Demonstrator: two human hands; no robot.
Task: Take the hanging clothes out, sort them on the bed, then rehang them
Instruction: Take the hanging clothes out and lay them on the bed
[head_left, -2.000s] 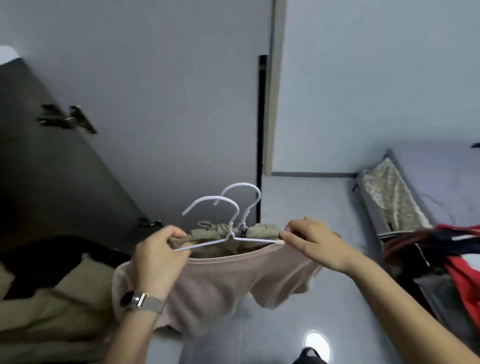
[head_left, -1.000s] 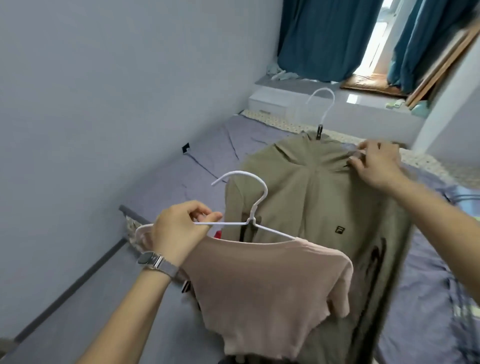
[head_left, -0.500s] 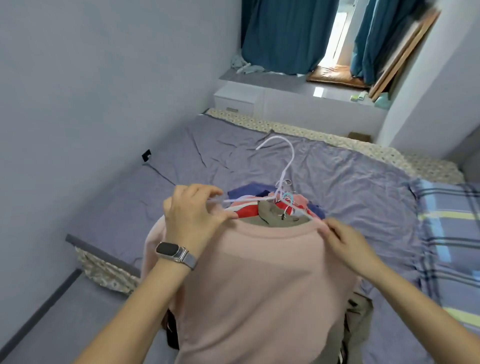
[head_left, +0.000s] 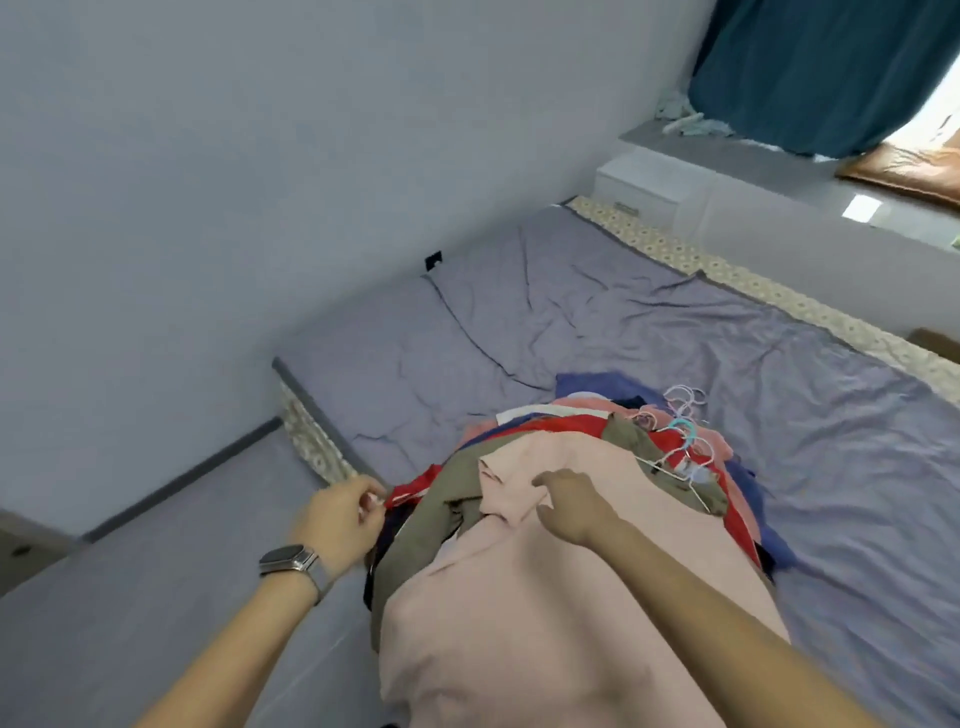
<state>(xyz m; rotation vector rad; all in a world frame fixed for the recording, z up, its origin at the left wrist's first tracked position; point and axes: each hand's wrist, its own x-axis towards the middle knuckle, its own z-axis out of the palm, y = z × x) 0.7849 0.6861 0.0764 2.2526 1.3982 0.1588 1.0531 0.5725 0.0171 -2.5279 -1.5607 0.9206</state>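
Note:
A pile of clothes lies on the bed (head_left: 597, 322), with a pale pink shirt (head_left: 571, 613) spread on top. Under it are an olive garment (head_left: 452, 493), a red garment (head_left: 561, 427) and a blue one (head_left: 597, 383). Several thin hangers (head_left: 680, 431) stick out at the pile's far right. My right hand (head_left: 569, 506) rests on the pink shirt, with a fold of its sleeve between thumb and fingers. My left hand (head_left: 337, 519), wearing a watch, is blurred at the pile's left edge. Its fingers curl by the red garment's trim; any grip is unclear.
A grey wall runs along the left of the bed, with grey floor (head_left: 130, 597) below it. A white drawer unit (head_left: 639, 189) and a ledge stand beyond the bed's far edge. Teal curtains (head_left: 810, 67) hang at the top right.
The pink shirt and olive garment have gone down from in front of me onto the pile. My left hand has left the hanger and moved to the pile's left edge.

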